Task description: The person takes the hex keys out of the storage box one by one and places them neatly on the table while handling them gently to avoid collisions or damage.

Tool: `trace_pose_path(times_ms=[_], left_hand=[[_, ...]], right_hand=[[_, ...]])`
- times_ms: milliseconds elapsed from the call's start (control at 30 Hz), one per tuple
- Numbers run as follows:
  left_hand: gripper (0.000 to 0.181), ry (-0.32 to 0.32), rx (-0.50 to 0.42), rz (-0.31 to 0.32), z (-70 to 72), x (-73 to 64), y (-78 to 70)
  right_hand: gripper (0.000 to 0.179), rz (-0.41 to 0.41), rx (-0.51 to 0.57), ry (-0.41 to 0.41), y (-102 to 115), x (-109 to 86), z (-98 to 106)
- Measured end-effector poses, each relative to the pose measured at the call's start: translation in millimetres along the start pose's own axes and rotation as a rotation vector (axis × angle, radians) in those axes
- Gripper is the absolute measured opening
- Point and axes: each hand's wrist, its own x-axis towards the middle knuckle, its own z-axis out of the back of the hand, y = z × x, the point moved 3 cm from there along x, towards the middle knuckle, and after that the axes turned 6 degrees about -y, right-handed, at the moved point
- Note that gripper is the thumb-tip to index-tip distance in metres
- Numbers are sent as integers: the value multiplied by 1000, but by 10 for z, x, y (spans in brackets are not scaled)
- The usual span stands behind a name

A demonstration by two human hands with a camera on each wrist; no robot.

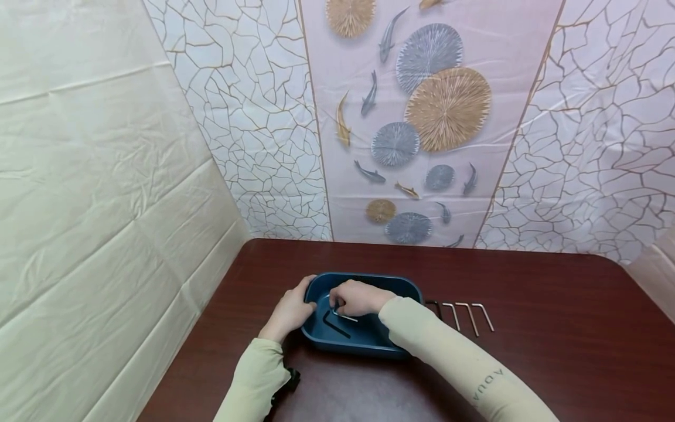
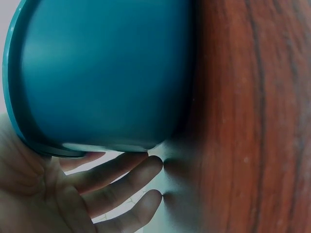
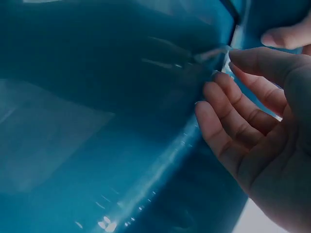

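Note:
A blue tray (image 1: 364, 350) sits on the dark red table. My left hand (image 1: 290, 312) grips its left end, thumb over the rim and fingers along the outer wall; in the left wrist view those fingers (image 2: 121, 182) spread beside the wall. Reaching inside the tray, my right hand (image 1: 361, 297) pinches a silver hex key (image 1: 346, 317) near its bent end. The right wrist view has thumb and forefinger meeting at the key (image 3: 214, 53), the other fingers loosely curled. A black hex key (image 1: 336, 326) lies on the tray floor just left of the silver one.
Right of the tray, several L-shaped hex keys lie in a row, among them a silver one (image 1: 483, 316) and a bronze-toned one (image 1: 468, 319). The nearest, a black key (image 1: 435, 306), is partly behind the right forearm. A patterned cloth (image 1: 274, 176) hangs behind the table (image 1: 554, 328).

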Motion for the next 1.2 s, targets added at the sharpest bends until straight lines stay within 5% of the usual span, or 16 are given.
trace_pose_path(times_ms=[633, 1200], left_hand=[[65, 11, -6, 13, 2, -20, -23], [64, 1, -32, -5, -16, -24, 2]], right_hand=[[13, -63, 15, -28, -31, 6, -82], [13, -84, 74, 26, -35, 13, -137]])
